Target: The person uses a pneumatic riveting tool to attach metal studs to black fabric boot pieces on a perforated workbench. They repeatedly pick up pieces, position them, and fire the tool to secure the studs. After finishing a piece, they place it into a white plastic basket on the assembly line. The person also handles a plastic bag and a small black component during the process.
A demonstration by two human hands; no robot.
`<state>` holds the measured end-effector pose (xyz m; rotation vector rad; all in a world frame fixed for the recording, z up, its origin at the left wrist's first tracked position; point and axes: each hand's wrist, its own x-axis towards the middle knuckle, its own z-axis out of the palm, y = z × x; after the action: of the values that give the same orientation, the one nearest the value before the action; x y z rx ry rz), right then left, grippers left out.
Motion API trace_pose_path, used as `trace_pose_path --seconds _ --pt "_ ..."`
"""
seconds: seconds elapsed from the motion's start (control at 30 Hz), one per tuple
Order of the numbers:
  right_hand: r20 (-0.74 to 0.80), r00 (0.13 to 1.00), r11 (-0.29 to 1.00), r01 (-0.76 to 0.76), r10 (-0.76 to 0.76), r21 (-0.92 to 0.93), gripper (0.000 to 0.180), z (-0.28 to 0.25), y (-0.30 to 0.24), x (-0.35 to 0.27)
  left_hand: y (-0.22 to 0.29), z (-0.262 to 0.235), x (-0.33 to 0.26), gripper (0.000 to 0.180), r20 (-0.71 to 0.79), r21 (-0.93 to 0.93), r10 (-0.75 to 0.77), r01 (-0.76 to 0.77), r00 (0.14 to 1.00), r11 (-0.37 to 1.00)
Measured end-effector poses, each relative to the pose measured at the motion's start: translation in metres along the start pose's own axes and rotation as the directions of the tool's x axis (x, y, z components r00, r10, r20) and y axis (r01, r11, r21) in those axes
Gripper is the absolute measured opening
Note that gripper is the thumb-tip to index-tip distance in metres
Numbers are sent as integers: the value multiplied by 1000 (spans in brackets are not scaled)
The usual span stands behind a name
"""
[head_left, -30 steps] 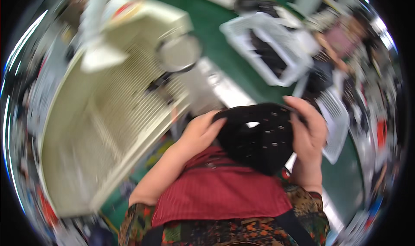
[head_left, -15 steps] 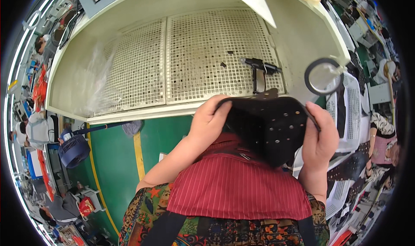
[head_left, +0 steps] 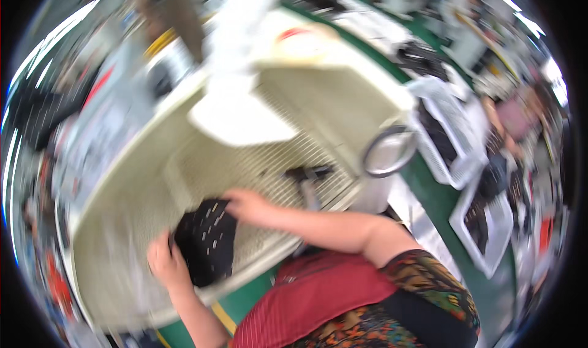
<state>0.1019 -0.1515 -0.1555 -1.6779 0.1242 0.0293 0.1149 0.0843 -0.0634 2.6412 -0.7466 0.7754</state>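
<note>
A black piece of fabric dotted with small shiny studs (head_left: 208, 244) is stretched between my two hands, over the left part of the cream-coloured trough with a grid floor (head_left: 116, 250). My left hand (head_left: 168, 262) pinches its left edge, fingers closed. At its upper right edge, my right hand (head_left: 250, 207) grips it, with the right forearm reaching across in front of me. Motion blur smears the fingers and studs. A black gun-shaped tool (head_left: 309, 173) lies on the grid, to the right of the fabric.
A white funnel-shaped hood (head_left: 242, 118) hangs over the trough. On the trough's right rim is a dark ring (head_left: 389, 151). White plastic baskets (head_left: 450, 137) holding black pieces stand farther right. Another person (head_left: 520, 112) is at the far right.
The view has turned and is blurred. Both hands have moved the black fabric from in front of my apron leftward over the trough, where it now spreads flatter.
</note>
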Motion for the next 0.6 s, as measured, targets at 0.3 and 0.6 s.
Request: trace_pose_path --seconds 0.3,0.6 --pt "-17 949 944 -316 316 -92 61 -49 26 21 31 84 18 33 421 -128 -149 221 895 967" --pt "-226 958 984 -163 176 75 69 -22 31 34 20 121 20 27 167 -148 -185 210 968 967"
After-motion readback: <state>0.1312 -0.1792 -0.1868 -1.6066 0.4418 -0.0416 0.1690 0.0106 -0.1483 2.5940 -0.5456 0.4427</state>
